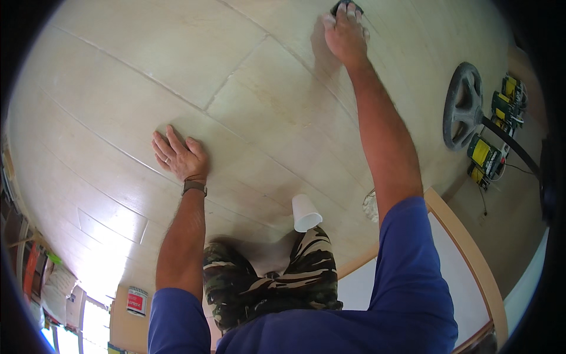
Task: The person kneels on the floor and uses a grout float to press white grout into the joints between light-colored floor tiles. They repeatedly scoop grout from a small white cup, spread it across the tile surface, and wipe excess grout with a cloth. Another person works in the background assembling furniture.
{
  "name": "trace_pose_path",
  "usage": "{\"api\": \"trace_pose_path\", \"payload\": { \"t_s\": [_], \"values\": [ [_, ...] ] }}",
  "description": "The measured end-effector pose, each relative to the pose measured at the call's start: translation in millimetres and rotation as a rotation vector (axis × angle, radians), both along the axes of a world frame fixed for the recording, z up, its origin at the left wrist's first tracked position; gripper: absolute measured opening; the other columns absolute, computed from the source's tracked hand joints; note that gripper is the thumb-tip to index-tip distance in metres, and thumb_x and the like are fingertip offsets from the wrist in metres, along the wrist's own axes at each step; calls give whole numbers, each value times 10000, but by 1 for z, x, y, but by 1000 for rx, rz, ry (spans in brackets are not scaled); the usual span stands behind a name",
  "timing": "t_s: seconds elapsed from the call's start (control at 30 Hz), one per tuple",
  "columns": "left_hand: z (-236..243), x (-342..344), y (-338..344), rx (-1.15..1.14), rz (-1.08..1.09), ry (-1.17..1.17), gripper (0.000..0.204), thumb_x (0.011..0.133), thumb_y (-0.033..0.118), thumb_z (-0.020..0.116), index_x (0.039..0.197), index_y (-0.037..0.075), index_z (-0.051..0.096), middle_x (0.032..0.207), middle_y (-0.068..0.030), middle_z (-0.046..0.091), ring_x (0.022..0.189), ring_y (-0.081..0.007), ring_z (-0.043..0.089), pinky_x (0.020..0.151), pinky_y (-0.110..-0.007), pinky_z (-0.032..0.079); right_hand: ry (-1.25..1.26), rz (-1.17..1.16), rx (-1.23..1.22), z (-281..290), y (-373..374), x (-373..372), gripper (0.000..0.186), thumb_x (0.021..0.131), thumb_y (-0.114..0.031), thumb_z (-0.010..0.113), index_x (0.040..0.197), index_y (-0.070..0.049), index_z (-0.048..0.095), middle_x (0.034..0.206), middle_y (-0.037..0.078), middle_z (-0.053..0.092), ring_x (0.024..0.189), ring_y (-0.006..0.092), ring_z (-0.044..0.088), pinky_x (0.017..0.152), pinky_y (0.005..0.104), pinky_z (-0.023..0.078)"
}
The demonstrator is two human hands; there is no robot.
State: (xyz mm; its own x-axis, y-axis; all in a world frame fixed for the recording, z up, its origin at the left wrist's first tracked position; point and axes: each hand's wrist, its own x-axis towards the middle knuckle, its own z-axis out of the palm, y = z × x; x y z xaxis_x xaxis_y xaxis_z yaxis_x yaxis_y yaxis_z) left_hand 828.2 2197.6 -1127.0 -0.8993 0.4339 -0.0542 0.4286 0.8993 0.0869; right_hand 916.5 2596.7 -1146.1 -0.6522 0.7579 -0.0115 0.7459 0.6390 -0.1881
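Note:
My left hand (180, 154) lies flat on a pale, seamed surface (237, 76) at centre left, fingers spread and holding nothing, with a watch on the wrist. My right hand (345, 36) is stretched to the top of the view, fingers curled over a small dark pad (357, 8) on that surface; the pad is partly hidden by them. Between my forearms, near my camouflage-trousered legs, is a white plastic cup (306, 212); whether it stands or lies, I cannot tell. A whitish round patch or object (369, 206) shows beside my right forearm.
A grey wheel-shaped head (463, 103) on a black pole is at right, beside several green-and-yellow units (484, 158) with cables. Wood-edged white panels (469, 265) lie lower right. A red-and-white can (136, 302) and mixed clutter (56, 289) are lower left.

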Motion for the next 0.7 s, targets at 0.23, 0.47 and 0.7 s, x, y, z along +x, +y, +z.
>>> {"api": "trace_pose_path", "payload": {
  "t_s": [0.23, 0.47, 0.7],
  "values": [
    [-1, -2, -8, -25, 26, -4, 591, 854, 302, 431, 1398, 106, 307, 1486, -174, 171, 1368, -362, 150, 1072, -551, 120, -91, 398, 106, -4, -65, 14, 566, 886, -378, 438, 1306, 1, 416, 1412, 203, 344, 1293, 383, 334, 1003, 591, 279],
    [0, 1, -3, -9, -5, -34, 595, 856, 298, 432, 1404, 109, 298, 1489, -181, 149, 1364, -375, 147, 1069, -557, 124, -120, 44, 91, -27, 62, 37, 629, 898, -473, 385, 1293, 14, 420, 1320, 238, 448, 1171, 410, 470, 935, 607, 347],
    [-1, -2, -4, -10, -2, -35, 601, 853, 303, 442, 1406, 116, 300, 1490, -179, 152, 1371, -368, 137, 1073, -549, 115, -200, -55, 88, -3, 98, 41, 619, 904, -504, 348, 1317, -50, 429, 1327, 171, 464, 1161, 347, 497, 972, 533, 356]
  ]
}}
